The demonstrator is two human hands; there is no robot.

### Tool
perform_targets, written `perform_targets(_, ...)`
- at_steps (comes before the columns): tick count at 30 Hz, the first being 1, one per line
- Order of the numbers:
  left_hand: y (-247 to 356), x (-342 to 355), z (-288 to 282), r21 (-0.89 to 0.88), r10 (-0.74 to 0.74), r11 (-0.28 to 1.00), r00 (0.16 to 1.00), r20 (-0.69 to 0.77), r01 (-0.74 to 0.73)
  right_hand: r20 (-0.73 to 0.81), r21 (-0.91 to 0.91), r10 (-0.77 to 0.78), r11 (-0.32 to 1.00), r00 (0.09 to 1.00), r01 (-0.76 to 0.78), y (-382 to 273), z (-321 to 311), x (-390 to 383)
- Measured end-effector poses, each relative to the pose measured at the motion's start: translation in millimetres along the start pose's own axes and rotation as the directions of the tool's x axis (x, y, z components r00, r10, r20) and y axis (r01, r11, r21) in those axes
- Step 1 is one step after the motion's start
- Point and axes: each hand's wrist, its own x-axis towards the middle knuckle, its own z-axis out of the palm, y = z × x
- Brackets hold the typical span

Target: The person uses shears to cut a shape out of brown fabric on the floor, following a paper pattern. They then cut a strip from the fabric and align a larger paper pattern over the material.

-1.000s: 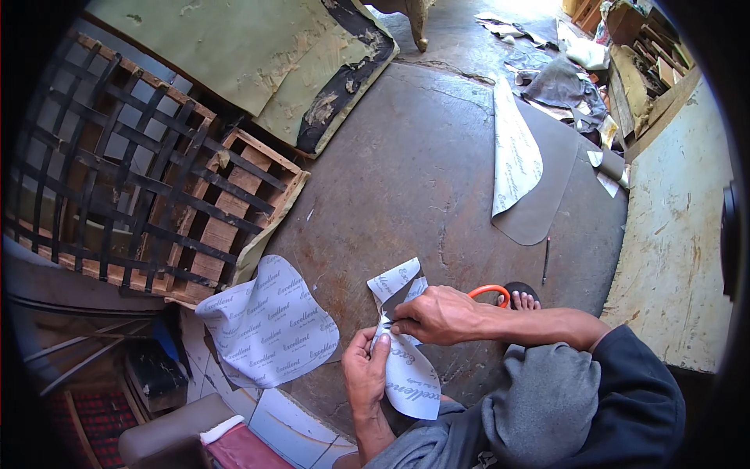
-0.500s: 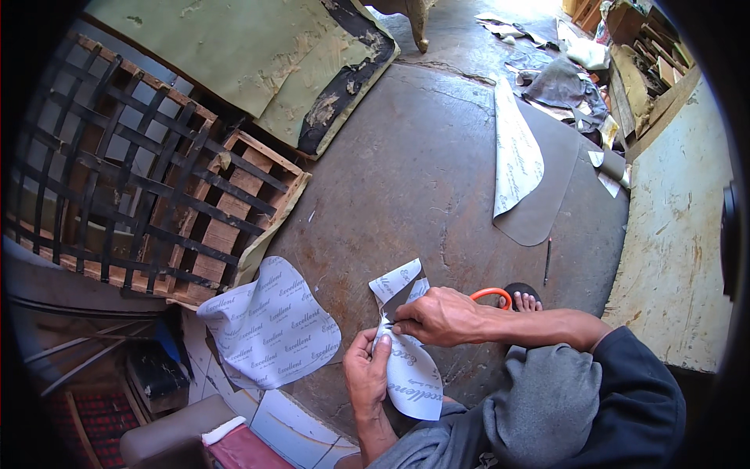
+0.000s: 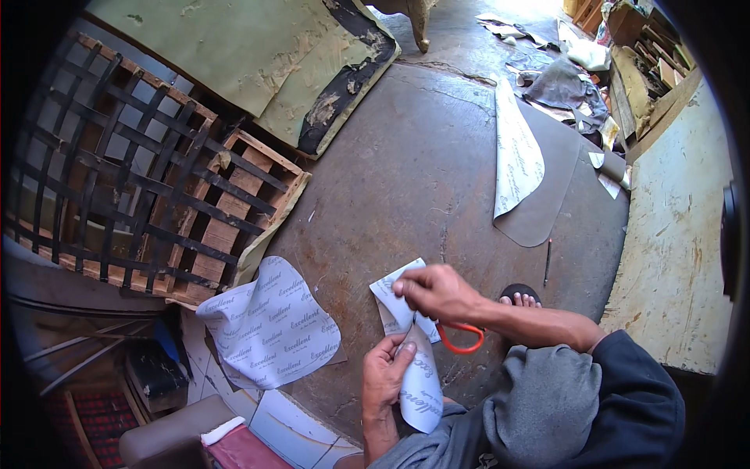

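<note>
My left hand (image 3: 381, 369) is closed on a strip of white-backed material (image 3: 420, 400) with grey printing, its thumb on the folded, greyer top part. My right hand (image 3: 437, 291) is raised over the upper flap (image 3: 384, 301) of the same material, fingers curled; what they grip, if anything, is hidden. Orange-handled scissors (image 3: 461, 350) sit below my right wrist, their blades mostly hidden at the material near my left fingers. Another printed, curved piece (image 3: 273, 328) lies to the left of my hands.
A webbed wooden frame (image 3: 141, 180) and a torn green panel (image 3: 219, 47) are at left. Grey cut pieces (image 3: 539, 203), a pencil (image 3: 549, 262) and scraps (image 3: 562, 86) lie right. A pale board (image 3: 668, 234) stands far right; a padded pink-and-grey piece (image 3: 234, 445) is below left.
My right hand has risen up and left, away from my left fingers. The orange handle has dropped down and left. My left hand and strip have shifted right, the strip now more curled.
</note>
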Motion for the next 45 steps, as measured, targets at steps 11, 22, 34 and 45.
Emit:
perform_targets(11,6.4,4.1,-8.3,-0.126,0.165,0.978,0.986,-0.033,-0.168,-0.134,-0.681,-0.447,0.690,0.885,0.246,46.0,-39.1,7.6)
perform_targets(22,2.6,10.4,-7.1,0.336,0.306,0.906,0.947,-0.098,-0.258,0.321,-0.560,-0.609,0.496,0.725,0.664,16.4,3.7,-6.8)
perform_targets(34,6.9,14.8,-7.1,0.431,0.354,0.868,0.915,-0.192,-0.246,0.223,-0.374,-0.431,0.790,0.874,0.485,22.2,11.8,-16.2)
perform_targets(45,6.4,13.2,-0.3,0.598,0.413,0.750,0.906,-0.091,-0.282,0.206,-0.467,-0.586,0.645,0.784,0.605,28.5,22.3,-11.7)
